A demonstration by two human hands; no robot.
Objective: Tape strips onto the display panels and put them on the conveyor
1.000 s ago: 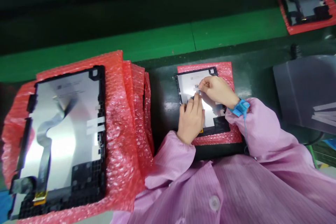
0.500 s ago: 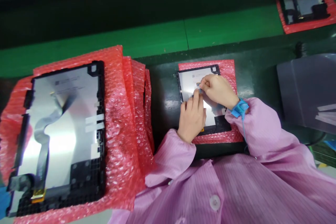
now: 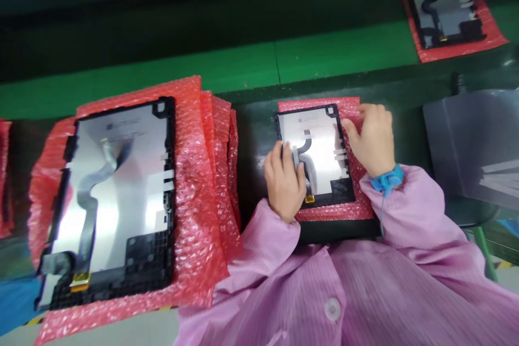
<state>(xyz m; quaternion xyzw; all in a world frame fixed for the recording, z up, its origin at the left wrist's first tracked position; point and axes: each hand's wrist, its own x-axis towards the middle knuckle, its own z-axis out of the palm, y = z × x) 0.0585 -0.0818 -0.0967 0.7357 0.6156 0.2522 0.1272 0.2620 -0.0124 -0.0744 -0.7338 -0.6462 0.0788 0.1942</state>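
In front of me a tablet display panel (image 3: 324, 173) lies face down in its black frame on red bubble wrap (image 3: 336, 213). A dark flex cable (image 3: 305, 146) curves across its silver back to a gold connector (image 3: 309, 198) near the bottom edge. My left hand (image 3: 285, 184) rests over the panel's left edge beside the cable, fingers stretched and apart. At the upper right edge of the panel is my right hand (image 3: 373, 138), over the wrap's border. Its thumb stands apart from the bent fingers, and nothing shows between them.
On the left a larger-looking display panel (image 3: 121, 194) lies on a stack of red bubble wrap (image 3: 192, 173). Another panel (image 3: 440, 5) on red wrap is at the far right, beyond the green strip (image 3: 227, 67). A grey sheet-like board (image 3: 458, 140) with white strips stands right.
My right hand has left the cable's upper end and moved right to the panel's edge. My left hand has slid left and down, uncovering the cable. The view has shifted slightly.
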